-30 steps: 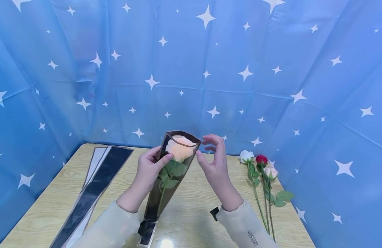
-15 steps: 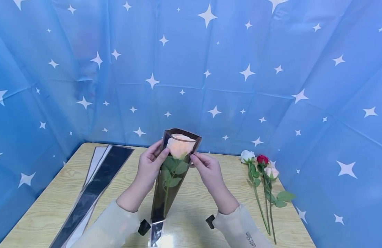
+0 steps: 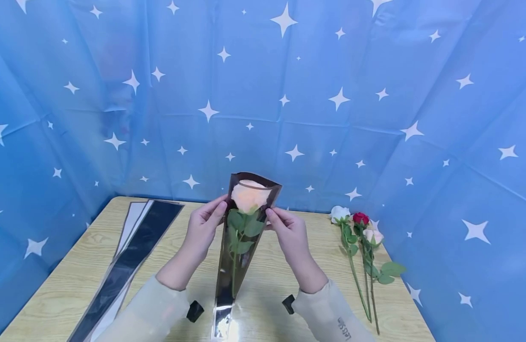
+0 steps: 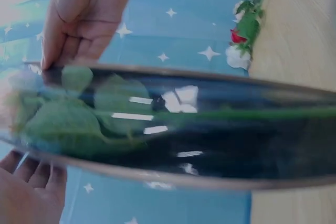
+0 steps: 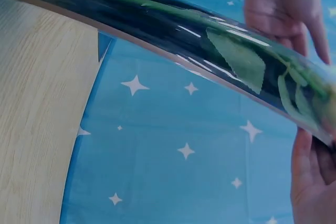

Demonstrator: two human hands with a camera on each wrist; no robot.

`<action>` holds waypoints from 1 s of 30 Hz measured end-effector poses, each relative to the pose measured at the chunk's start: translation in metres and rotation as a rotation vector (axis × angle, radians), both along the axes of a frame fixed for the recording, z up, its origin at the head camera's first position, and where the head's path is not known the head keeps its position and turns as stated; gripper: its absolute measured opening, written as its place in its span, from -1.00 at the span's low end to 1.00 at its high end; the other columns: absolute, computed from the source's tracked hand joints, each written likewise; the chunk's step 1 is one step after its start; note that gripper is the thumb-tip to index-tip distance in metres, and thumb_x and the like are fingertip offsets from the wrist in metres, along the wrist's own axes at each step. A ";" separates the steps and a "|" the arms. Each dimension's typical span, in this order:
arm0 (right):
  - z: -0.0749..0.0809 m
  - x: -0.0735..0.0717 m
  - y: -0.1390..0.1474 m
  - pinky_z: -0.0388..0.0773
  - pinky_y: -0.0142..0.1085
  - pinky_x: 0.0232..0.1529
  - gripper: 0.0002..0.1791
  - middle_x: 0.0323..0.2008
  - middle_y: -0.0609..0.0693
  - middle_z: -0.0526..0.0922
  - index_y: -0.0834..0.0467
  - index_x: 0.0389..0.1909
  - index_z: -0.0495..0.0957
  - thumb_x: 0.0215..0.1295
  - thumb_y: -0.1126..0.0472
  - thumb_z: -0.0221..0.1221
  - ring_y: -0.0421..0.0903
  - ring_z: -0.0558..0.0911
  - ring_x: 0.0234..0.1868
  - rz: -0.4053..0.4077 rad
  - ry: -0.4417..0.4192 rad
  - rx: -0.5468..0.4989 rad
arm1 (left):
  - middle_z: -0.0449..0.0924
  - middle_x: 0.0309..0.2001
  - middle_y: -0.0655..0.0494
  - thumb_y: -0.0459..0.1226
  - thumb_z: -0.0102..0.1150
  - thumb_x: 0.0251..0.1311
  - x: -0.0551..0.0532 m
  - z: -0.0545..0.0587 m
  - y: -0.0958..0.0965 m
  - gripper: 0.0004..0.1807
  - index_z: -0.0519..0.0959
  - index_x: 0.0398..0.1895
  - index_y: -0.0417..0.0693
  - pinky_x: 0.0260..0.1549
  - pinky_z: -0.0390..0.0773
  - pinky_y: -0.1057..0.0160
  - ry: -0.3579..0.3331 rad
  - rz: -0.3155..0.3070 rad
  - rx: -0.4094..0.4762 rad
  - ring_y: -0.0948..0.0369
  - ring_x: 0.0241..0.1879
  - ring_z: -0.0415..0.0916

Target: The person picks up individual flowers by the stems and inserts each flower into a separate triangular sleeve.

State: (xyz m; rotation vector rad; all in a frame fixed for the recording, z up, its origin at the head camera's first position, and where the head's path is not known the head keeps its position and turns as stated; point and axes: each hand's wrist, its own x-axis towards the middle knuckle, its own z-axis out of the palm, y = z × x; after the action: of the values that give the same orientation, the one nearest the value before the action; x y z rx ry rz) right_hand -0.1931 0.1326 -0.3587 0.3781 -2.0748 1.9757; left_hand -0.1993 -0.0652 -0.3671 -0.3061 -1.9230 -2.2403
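A peach rose (image 3: pixel 249 196) with green leaves and a long stem lies inside a clear-fronted, dark-backed flower sleeve (image 3: pixel 239 263), blossom at the wide upper end. My left hand (image 3: pixel 204 228) pinches the sleeve's left edge beside the blossom. On the opposite edge, slightly lower, my right hand (image 3: pixel 289 232) pinches with thumb and fingers. The sleeve is tilted, its narrow end toward me. In the left wrist view the stem (image 4: pixel 236 114) and leaves show through the film. From the right wrist the leaf (image 5: pixel 239 61) shows behind glare, with most of the blossom cut off.
Several flat flower sleeves (image 3: pixel 136 251), dark and white, are stacked at the table's left. On the right lie a white rose (image 3: pixel 340 213), a red rose (image 3: pixel 361 218) and a pale pink rose (image 3: pixel 372 236). A starry blue cloth (image 3: pixel 263 95) hangs behind the wooden table (image 3: pixel 160 266).
My right hand, apart from the sleeve at first, has come in and now pinches its right edge. The sleeve has swung more upright, and its lower end has moved right.
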 end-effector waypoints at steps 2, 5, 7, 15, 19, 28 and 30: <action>0.000 -0.003 0.003 0.64 -0.23 -0.27 -0.72 -0.31 0.07 0.66 0.41 -0.20 0.61 0.33 0.22 0.14 -0.22 0.64 -0.35 -0.020 -0.015 -0.013 | 0.47 0.18 -0.18 -0.23 0.01 0.37 -0.001 -0.007 -0.003 -0.58 0.43 0.21 -0.25 -0.04 0.55 0.30 -0.044 -0.035 -0.042 0.37 -0.05 0.57; 0.000 -0.007 0.009 0.64 -0.25 -0.28 -0.71 -0.33 -0.05 0.64 0.43 -0.16 0.60 0.34 0.23 0.13 -0.22 0.63 -0.35 -0.052 -0.032 -0.033 | 0.50 0.17 -0.11 -0.17 0.10 0.31 -0.002 -0.025 -0.007 -0.54 0.43 0.23 -0.15 0.05 0.50 0.20 -0.114 -0.095 -0.165 0.22 0.03 0.55; 0.001 -0.010 0.012 0.63 -0.27 -0.27 -0.70 -0.35 -0.09 0.62 0.46 -0.14 0.57 0.35 0.25 0.11 -0.23 0.62 -0.34 -0.058 -0.043 -0.057 | 0.50 0.16 -0.10 -0.14 0.16 0.25 -0.001 -0.040 -0.008 -0.47 0.39 0.26 -0.12 0.11 0.46 0.12 -0.157 -0.146 -0.265 0.11 0.11 0.50; -0.002 -0.024 0.026 0.63 -0.27 -0.28 -0.80 -0.41 -0.08 0.59 0.32 -0.31 0.60 0.36 0.26 0.10 -0.21 0.59 -0.34 -0.082 -0.130 -0.242 | 0.57 0.00 -0.20 -0.22 0.21 0.20 0.014 -0.105 -0.009 -0.46 0.38 0.20 -0.30 -0.02 0.52 -0.01 -0.236 -0.315 -0.478 -0.06 0.03 0.52; -0.009 -0.036 0.033 0.61 -0.32 -0.33 -0.81 -0.48 -0.09 0.54 0.15 -0.47 0.58 0.34 0.24 0.12 -0.22 0.56 -0.39 -0.140 -0.186 -0.287 | 0.61 -0.13 -0.15 -0.27 0.19 0.21 0.023 -0.124 -0.009 -0.59 0.49 0.04 -0.38 -0.20 0.58 0.21 -0.212 -0.368 -0.494 0.10 -0.15 0.57; -0.037 -0.075 0.053 0.54 -0.38 -0.41 -0.89 -0.56 -0.13 0.52 0.13 -0.31 0.59 0.34 0.20 0.13 -0.25 0.51 -0.49 -0.217 -0.394 -0.323 | 0.62 -0.35 -0.05 -0.35 0.20 0.17 0.030 -0.141 0.003 -0.79 0.61 -0.24 -0.39 -0.52 0.48 0.44 -0.164 -0.353 -0.425 0.40 -0.50 0.45; -0.044 -0.082 0.058 0.53 -0.38 -0.40 -0.87 -0.56 -0.14 0.53 0.17 -0.25 0.57 0.36 0.19 0.10 -0.26 0.51 -0.49 -0.216 -0.442 -0.340 | 0.63 -0.35 -0.06 -0.35 0.21 0.16 0.029 -0.143 0.007 -0.80 0.61 -0.25 -0.38 -0.50 0.49 0.45 -0.163 -0.344 -0.428 0.40 -0.49 0.47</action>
State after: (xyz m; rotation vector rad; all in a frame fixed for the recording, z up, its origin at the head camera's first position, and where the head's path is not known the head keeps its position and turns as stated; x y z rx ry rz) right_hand -0.2753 0.1906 -0.4030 -0.3656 -1.8422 2.3702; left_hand -0.1698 -0.0582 -0.5100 -0.5646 -2.6106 -2.0681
